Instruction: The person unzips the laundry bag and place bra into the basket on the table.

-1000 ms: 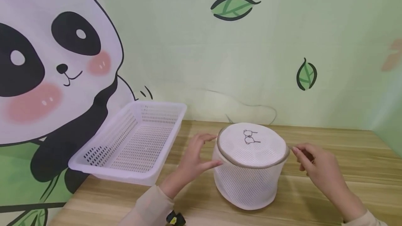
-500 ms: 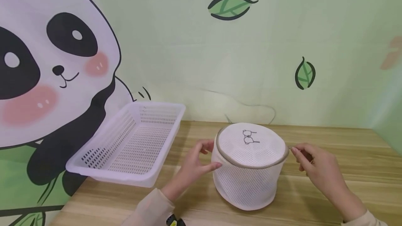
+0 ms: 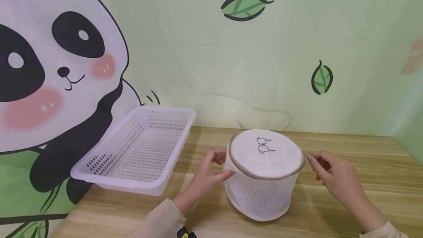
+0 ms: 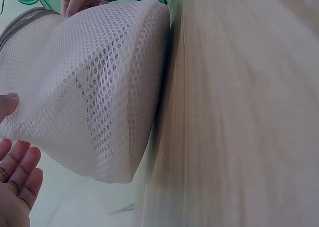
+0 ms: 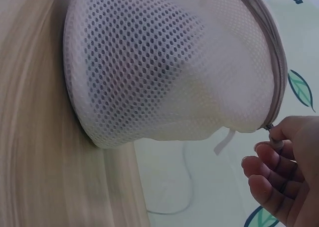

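Note:
A round white mesh laundry bag (image 3: 261,197) stands upright on the wooden table, its lid (image 3: 274,157) edged by a grey-brown zipper (image 5: 271,43) and printed with a glasses-like drawing. My left hand (image 3: 206,175) grips its upper left side, thumb in front and fingers partly hidden behind; in the left wrist view the mesh runs between thumb and fingers (image 4: 20,174). At the right of the rim, my right hand (image 3: 337,175) pinches the zipper pull (image 5: 275,141) between thumb and forefinger, the other fingers loosely curled. A dark shape shows faintly through the mesh.
A white perforated plastic basket (image 3: 158,184) sits on the table to the left. Behind the wooden table (image 3: 373,179) hangs a green backdrop (image 3: 185,47) with a panda and leaves. A short pale tab (image 5: 224,142) hangs off the bag near the zipper.
My left hand has gone from spread fingers beside the rim to a grip on the bag's side, slightly lower. The right hand keeps its pinch at the zipper pull.

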Demonstrator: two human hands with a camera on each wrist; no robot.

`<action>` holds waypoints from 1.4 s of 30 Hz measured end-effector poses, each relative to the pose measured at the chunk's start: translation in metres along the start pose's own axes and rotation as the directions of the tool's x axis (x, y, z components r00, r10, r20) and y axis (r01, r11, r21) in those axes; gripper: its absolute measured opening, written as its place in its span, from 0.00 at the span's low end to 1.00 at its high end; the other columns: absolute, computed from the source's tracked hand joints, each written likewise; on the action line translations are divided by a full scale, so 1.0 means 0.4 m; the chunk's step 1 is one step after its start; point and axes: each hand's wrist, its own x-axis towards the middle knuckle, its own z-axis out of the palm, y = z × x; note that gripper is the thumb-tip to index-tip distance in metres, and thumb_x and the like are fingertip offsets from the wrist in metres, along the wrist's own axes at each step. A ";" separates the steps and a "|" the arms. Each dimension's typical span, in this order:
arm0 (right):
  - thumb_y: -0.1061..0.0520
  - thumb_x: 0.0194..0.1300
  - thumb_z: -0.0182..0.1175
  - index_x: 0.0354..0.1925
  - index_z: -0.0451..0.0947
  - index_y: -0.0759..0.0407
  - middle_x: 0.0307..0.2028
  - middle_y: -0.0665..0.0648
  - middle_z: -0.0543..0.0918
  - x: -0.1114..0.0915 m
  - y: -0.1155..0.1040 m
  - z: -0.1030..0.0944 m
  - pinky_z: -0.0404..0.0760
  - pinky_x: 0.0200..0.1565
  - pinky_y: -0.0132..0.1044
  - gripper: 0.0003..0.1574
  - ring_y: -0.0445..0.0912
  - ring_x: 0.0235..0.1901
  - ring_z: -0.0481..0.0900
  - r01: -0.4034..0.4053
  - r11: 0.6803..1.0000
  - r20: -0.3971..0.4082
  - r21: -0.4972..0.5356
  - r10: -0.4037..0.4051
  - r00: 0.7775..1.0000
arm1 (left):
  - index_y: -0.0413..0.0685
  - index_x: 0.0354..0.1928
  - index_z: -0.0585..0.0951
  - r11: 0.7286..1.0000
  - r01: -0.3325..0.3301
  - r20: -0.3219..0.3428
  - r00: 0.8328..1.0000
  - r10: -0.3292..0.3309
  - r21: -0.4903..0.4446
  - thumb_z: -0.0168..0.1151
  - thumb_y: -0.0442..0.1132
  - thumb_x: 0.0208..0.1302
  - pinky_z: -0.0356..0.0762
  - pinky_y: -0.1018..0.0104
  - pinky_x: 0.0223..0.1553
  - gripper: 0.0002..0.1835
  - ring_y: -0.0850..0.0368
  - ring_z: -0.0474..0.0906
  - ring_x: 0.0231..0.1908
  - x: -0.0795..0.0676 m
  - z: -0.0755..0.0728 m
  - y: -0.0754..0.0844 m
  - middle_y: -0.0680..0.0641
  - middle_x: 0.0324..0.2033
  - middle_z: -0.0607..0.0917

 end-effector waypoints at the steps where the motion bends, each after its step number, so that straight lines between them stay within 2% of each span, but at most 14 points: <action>1: 0.55 0.69 0.57 0.40 0.81 0.61 0.18 0.47 0.77 0.002 0.001 -0.003 0.70 0.18 0.28 0.12 0.31 0.17 0.70 0.000 1.000 0.006 0.003 0.000 1.000 | 0.37 0.50 0.74 1.000 -0.006 -0.002 1.000 0.006 -0.003 0.74 0.32 0.48 0.78 0.64 0.47 0.26 0.49 0.76 0.40 0.000 0.000 -0.001 0.42 0.39 0.82; 10: 0.54 0.67 0.59 0.40 0.82 0.59 0.27 0.52 0.85 0.019 0.014 -0.033 0.74 0.23 0.28 0.11 0.25 0.25 0.71 0.004 1.000 0.015 -0.022 -0.003 1.000 | 0.37 0.50 0.74 0.999 -0.035 0.003 0.999 0.035 -0.008 0.73 0.32 0.48 0.77 0.66 0.46 0.26 0.49 0.77 0.39 0.001 0.000 0.001 0.42 0.38 0.82; 14: 0.54 0.67 0.59 0.42 0.82 0.61 0.29 0.53 0.85 0.023 0.012 -0.043 0.77 0.27 0.26 0.12 0.23 0.27 0.70 0.007 0.999 0.007 -0.037 -0.007 1.000 | 0.37 0.50 0.74 1.000 -0.027 0.001 1.000 0.027 -0.009 0.73 0.31 0.48 0.77 0.66 0.45 0.26 0.52 0.77 0.40 0.001 0.002 0.006 0.43 0.38 0.82; 20: 0.54 0.67 0.58 0.44 0.81 0.62 0.31 0.54 0.84 0.028 -0.004 -0.059 0.75 0.28 0.23 0.14 0.24 0.28 0.69 0.010 0.999 -0.024 -0.048 -0.011 1.000 | 0.38 0.50 0.74 1.000 -0.016 0.003 1.000 0.016 -0.010 0.73 0.31 0.48 0.77 0.67 0.46 0.26 0.54 0.76 0.40 -0.001 0.008 0.013 0.44 0.39 0.82; 25: 0.56 0.65 0.61 0.44 0.81 0.62 0.31 0.53 0.83 0.035 -0.030 -0.071 0.75 0.28 0.22 0.12 0.23 0.28 0.68 0.064 0.996 -0.051 -0.058 -0.067 0.996 | 0.39 0.49 0.74 1.000 -0.013 -0.001 1.000 0.013 -0.008 0.72 0.32 0.49 0.78 0.66 0.45 0.25 0.53 0.76 0.39 -0.002 0.010 0.014 0.44 0.38 0.82; 31: 0.60 0.60 0.65 0.43 0.81 0.61 0.30 0.51 0.81 0.039 -0.077 -0.076 0.79 0.29 0.26 0.12 0.26 0.28 0.71 0.130 0.990 -0.036 -0.054 -0.132 0.991 | 0.41 0.44 0.74 1.000 -0.004 -0.007 1.000 0.004 0.025 0.73 0.33 0.50 0.77 0.67 0.43 0.20 0.52 0.75 0.37 -0.006 0.007 0.008 0.45 0.36 0.82; 36: 0.64 0.54 0.68 0.42 0.81 0.60 0.30 0.48 0.80 0.032 -0.113 -0.070 0.79 0.31 0.25 0.14 0.29 0.30 0.73 0.229 0.972 -0.064 -0.054 -0.232 0.971 | 0.41 0.42 0.74 1.000 -0.017 -0.005 1.000 0.017 0.024 0.72 0.34 0.50 0.78 0.67 0.43 0.19 0.52 0.75 0.36 -0.007 0.006 0.013 0.44 0.35 0.81; 42: 0.64 0.48 0.72 0.40 0.82 0.56 0.30 0.44 0.80 0.025 -0.160 -0.058 0.76 0.35 0.19 0.18 0.34 0.32 0.75 0.324 0.945 -0.085 -0.052 -0.327 0.941 | 0.40 0.42 0.74 0.999 -0.044 -0.002 0.999 0.044 0.007 0.72 0.32 0.49 0.78 0.67 0.42 0.20 0.54 0.76 0.37 -0.003 0.010 0.015 0.45 0.35 0.82</action>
